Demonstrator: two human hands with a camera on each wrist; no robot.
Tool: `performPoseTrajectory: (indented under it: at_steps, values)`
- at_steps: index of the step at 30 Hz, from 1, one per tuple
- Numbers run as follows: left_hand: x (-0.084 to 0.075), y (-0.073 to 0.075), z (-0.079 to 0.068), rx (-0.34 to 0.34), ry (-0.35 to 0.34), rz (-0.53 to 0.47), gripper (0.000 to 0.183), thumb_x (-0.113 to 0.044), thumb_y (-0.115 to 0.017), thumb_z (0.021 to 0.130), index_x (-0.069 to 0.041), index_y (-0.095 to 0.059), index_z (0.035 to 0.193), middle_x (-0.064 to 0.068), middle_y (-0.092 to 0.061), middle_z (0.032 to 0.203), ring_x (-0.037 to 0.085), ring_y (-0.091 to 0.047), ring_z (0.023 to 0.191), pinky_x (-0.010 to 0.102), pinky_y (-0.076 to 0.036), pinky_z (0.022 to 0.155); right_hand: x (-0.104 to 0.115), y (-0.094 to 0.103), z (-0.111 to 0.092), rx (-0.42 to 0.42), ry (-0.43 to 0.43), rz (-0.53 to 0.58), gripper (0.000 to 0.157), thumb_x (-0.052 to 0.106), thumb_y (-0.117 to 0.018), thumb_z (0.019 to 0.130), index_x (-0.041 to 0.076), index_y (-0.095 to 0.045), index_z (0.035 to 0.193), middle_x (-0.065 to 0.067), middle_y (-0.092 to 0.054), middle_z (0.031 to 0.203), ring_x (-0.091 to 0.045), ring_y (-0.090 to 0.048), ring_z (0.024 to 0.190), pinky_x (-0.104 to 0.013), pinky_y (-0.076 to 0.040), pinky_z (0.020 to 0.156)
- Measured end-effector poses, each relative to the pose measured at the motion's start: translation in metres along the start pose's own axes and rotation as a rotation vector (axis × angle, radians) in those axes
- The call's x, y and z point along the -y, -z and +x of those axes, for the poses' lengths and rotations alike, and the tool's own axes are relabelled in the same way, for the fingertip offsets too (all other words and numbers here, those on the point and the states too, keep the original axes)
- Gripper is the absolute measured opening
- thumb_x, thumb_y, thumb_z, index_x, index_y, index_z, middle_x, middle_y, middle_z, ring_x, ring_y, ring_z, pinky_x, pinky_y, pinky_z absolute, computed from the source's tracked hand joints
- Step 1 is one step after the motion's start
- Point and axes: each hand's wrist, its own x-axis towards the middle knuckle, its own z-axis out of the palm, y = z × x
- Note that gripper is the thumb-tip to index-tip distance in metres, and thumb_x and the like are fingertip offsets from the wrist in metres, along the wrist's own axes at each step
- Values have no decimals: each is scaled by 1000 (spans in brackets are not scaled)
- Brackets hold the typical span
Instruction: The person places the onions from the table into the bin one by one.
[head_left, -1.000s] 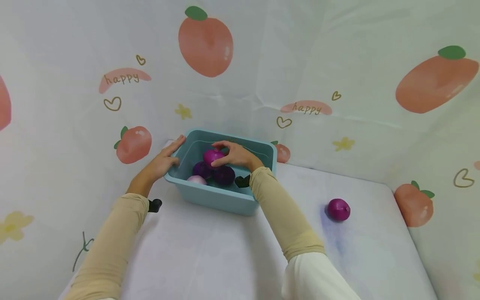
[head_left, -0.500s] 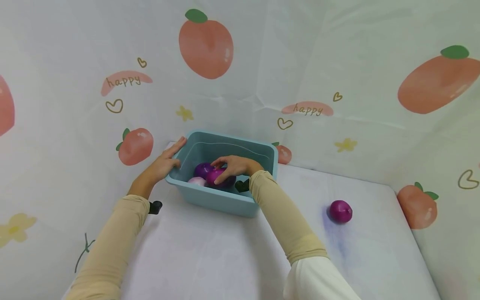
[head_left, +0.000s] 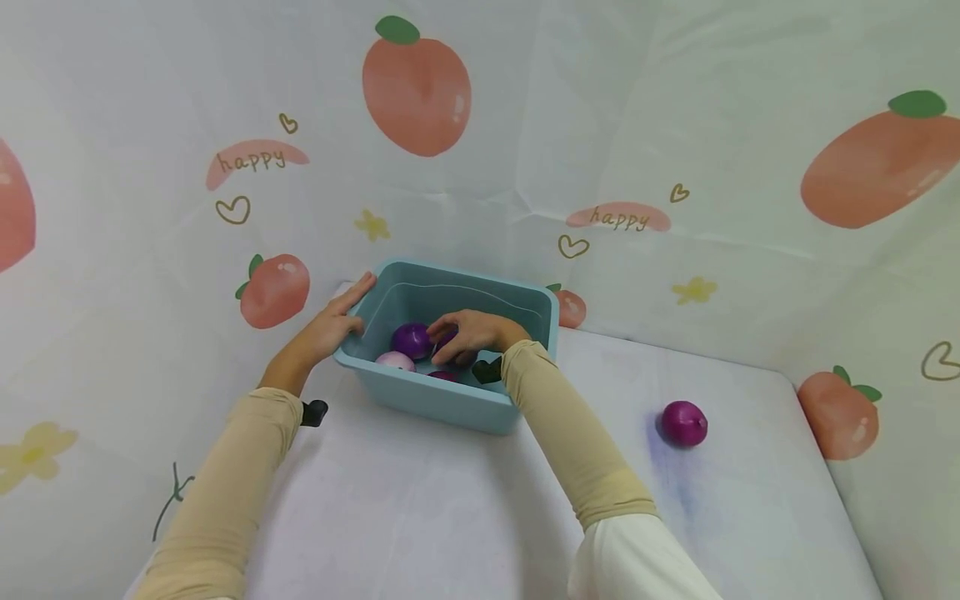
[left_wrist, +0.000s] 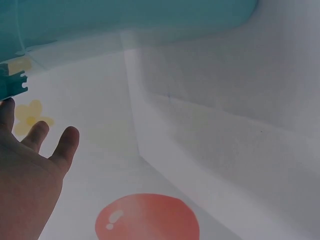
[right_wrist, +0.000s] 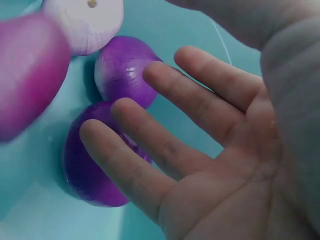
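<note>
A light blue plastic bin (head_left: pixel 442 402) stands against the back wall. My left hand (head_left: pixel 321 332) holds its left rim, thumb over the edge; the left wrist view shows the other fingers (left_wrist: pixel 65 147) loosely extended below the bin. Inside the bin, my right hand (head_left: pixel 478 330) spreads its fingers above red onions, holding none. In the right wrist view, two purple onions (right_wrist: pixel 125 70) lie by or behind its fingertips. A pale pinkish onion (head_left: pixel 395 361) sits at the bin's left. A magenta onion (right_wrist: pixel 30 75) lies near the front wall, mostly hidden in the head view.
Another magenta onion (head_left: pixel 684 423) lies on the white tabletop (head_left: pixel 390 508) to the right, beside a bluish stain. Cloth walls (head_left: pixel 615 108) printed with peaches rise behind the bin and on both sides.
My right hand has lowered the magenta onion into the bin and let go of it; it now lies by the front wall. The left hand has stayed at the rim.
</note>
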Motion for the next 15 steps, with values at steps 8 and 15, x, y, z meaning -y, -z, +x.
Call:
performPoseTrajectory:
  at_steps: [8, 15]
  values:
    - [3, 1, 1, -1, -5, -14, 88, 1, -45, 88, -29, -14, 165, -10, 1, 174, 36, 8, 161, 75, -8, 121, 3, 0, -1, 8, -9, 24, 70, 27, -77, 89, 8, -48, 150, -11, -56, 150, -24, -58, 134, -41, -56, 102]
    - [-11, 2, -3, 12, 5, -49, 87, 4, -44, 87, -21, -15, 165, -1, 0, 174, 39, 9, 160, 75, -5, 120, 6, 5, -5, -51, 67, 14, 64, 30, -74, 92, 10, -51, 149, -9, -59, 148, -25, -60, 131, -46, -53, 106]
